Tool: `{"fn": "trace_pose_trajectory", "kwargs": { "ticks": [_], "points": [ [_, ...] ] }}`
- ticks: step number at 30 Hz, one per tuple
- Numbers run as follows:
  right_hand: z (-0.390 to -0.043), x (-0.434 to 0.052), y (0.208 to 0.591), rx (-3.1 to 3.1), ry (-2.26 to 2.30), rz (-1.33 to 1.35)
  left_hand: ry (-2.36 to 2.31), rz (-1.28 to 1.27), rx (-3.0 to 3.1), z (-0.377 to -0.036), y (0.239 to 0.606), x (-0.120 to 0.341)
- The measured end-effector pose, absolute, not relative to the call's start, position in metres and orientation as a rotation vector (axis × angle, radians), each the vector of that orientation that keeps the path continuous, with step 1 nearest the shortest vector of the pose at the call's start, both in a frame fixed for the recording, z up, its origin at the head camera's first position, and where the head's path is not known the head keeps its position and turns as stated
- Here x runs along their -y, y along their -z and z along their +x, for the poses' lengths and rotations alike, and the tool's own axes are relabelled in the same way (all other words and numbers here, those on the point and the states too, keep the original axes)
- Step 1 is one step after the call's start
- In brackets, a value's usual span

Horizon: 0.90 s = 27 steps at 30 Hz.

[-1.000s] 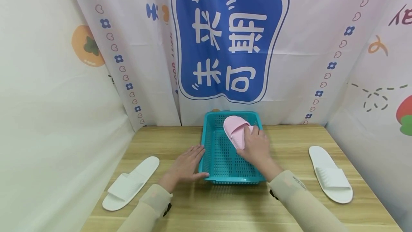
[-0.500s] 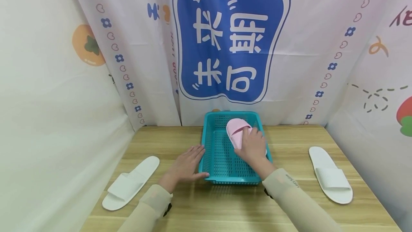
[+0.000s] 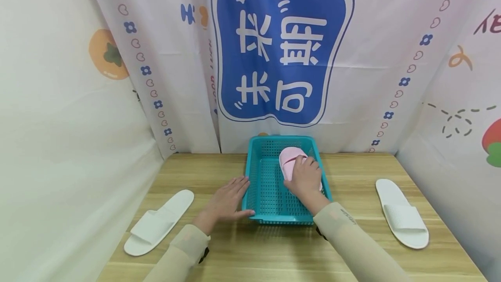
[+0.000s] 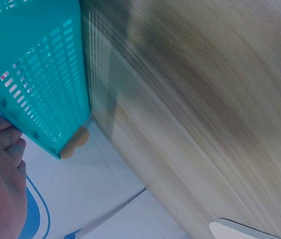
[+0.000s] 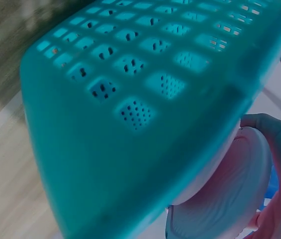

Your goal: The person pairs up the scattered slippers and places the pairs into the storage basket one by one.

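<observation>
A turquoise slotted plastic basket (image 3: 279,218) stands at the back middle of the table. My right hand (image 3: 307,178) grips a pink slipper (image 3: 288,163) inside its right half, with the rounded end pointing away from me. Most of the slipper's near end is hidden under that hand; in the right wrist view the slipper's ridged sole (image 5: 225,181) shows past the basket rim. On the basket's left rim rests my left hand (image 3: 228,198), fingers straight and thumb by the front corner. The left wrist view shows those fingers against the rim (image 4: 31,134).
One white slipper (image 3: 176,208) lies on the wooden table (image 3: 250,256) to the left, and another white slipper (image 3: 395,197) lies to the right. Behind the basket hangs a printed curtain (image 3: 188,112). White cloth walls (image 3: 78,164) close in both sides.
My right hand has lowered the pink slipper deeper into the basket and shifted it slightly right and toward me. The left hand stays on the rim.
</observation>
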State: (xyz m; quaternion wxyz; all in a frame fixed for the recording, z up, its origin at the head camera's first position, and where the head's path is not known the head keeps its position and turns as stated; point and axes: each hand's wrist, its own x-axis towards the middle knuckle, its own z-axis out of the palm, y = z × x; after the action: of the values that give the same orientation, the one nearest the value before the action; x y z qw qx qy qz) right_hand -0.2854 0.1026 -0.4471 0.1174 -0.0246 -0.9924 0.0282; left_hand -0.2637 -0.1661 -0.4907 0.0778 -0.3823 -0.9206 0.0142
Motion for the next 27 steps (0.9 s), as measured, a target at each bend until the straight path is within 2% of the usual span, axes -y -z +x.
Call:
{"fn": "trace_pose_trajectory", "kwargs": {
  "ticks": [27],
  "points": [
    [-0.303, -0.103, 0.457, 3.046, -0.128, -0.15, -0.036, -1.155, 2.765, -0.263, 0.488, 0.165]
  ]
}}
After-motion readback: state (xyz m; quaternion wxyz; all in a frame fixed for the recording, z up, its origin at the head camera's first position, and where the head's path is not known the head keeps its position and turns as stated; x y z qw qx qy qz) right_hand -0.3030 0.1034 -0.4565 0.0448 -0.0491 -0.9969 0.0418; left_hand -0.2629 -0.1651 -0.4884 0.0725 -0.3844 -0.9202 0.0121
